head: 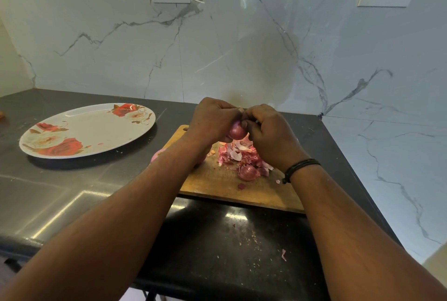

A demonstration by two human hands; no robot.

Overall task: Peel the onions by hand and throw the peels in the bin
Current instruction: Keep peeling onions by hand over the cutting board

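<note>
Head view, centre of frame: small red onion (237, 130) held above the far end of the rectangular wooden cutting board (217, 181), gripped by the left hand (212, 120) with curled fingers, pinched at its top by the right hand (268, 131). Black cord bracelet (301, 167) on the right wrist. Just below the hands, on the board: heap of pink papery onion peels (238, 154). Partly hidden behind the left forearm: pale peeled onion (157, 154). Left of frame: oval white plate with red rose print (96, 129) on the dark polished countertop (72, 192). Lower centre: stray peel scraps (283, 254) on the countertop.
</note>
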